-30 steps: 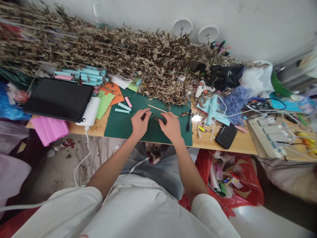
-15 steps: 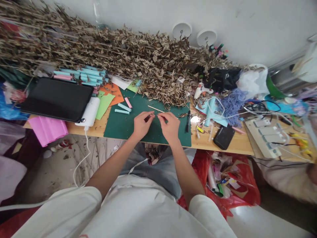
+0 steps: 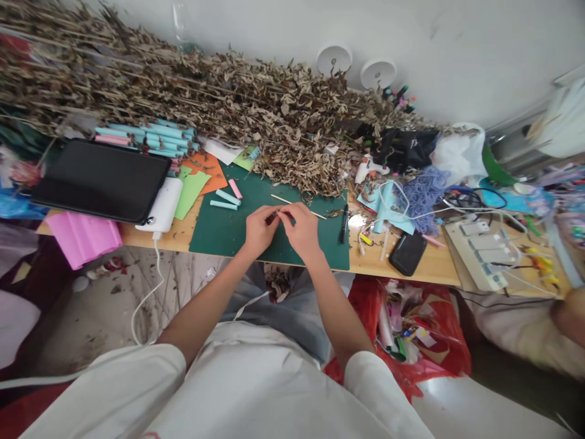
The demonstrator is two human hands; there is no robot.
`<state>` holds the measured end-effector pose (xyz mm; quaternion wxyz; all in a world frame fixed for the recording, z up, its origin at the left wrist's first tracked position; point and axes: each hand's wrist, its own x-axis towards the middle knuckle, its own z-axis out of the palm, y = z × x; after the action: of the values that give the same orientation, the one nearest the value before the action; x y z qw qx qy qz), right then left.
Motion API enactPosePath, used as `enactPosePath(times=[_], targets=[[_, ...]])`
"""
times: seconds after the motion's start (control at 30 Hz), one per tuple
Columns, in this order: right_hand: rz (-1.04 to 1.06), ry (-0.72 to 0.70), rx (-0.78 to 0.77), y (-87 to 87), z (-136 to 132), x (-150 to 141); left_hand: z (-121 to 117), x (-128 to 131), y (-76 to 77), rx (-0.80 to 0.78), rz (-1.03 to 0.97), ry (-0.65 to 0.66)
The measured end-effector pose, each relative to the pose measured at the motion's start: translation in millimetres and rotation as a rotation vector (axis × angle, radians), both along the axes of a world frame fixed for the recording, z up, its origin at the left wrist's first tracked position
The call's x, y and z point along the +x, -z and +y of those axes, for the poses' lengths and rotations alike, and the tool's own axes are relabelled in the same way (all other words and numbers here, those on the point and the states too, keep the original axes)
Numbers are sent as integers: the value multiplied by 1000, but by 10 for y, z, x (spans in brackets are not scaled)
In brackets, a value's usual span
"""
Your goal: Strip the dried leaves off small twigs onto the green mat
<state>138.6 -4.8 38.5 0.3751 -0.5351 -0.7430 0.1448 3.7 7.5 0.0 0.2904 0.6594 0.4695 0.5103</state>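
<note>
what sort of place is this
Probably a small craft workspace: a green mat lies on a wooden table, with a glue gun to its right and a pile of blue rolls to its left.

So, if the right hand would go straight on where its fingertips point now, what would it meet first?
The left hand, most likely. The right hand points toward it, and the two touch or almost touch; depth is unclear from above.
</note>
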Motion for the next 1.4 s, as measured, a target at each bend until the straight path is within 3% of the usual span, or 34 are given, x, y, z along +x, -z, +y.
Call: enactPosePath(times=[0.23,0.43,0.6,0.7,0.87,1.0,1.23,1.4], targets=[[-249,-18,75,-59,-47,-8,-10,-11,-8,-16,11,3],[177,103,-66,30,-41,-52,-4,8,-16,-46,7,-13],[239,144,-78,38,-103,-115,-8,6,-9,-64,-8,-8],[163,131,-19,39,-109,-116,-14,-3,-12,-55,-2,13],[-170,82,116,81,-93,-77,-19,-16,-5,-39,6,16],[-240,42,125,75,-84,-45,-15,-17,0,-42,15,17],[71,-32,-39,-5,2,14,-6,-9,3,-46,4,14],[47,-47,-33,4,63,1,2,-16,17,-35,34,0]])
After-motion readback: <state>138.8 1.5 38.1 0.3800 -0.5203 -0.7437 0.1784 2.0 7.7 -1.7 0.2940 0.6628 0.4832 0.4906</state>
